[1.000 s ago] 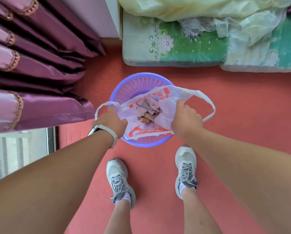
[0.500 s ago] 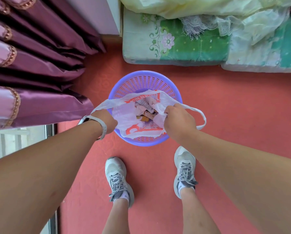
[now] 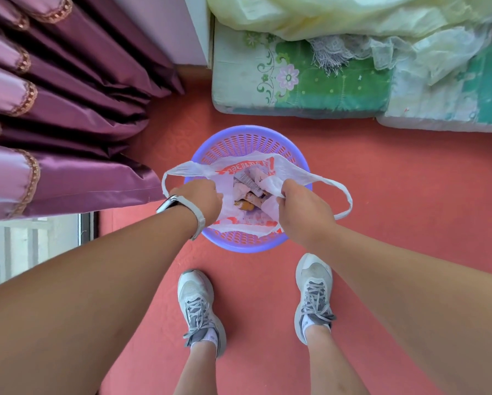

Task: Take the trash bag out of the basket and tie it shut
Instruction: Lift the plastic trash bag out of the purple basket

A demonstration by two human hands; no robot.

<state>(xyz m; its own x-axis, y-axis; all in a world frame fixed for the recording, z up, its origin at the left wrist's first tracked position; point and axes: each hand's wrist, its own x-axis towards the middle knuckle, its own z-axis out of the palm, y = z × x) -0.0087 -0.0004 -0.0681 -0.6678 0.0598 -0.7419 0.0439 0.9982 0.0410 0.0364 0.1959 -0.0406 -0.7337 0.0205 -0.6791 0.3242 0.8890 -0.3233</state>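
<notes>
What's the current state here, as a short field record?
left hand: left hand in a closed grip on the white plastic trash bag with red print, left rim
right hand: right hand gripping the right rim
bag: mouth open, rubbish visible, handle loops hanging free, untied
basket: round purple plastic basket on the red floor, bag still over it

both hands have drawn closer together, pulling the trash bag (image 3: 247, 172) rim inward over the basket (image 3: 247, 138).
</notes>
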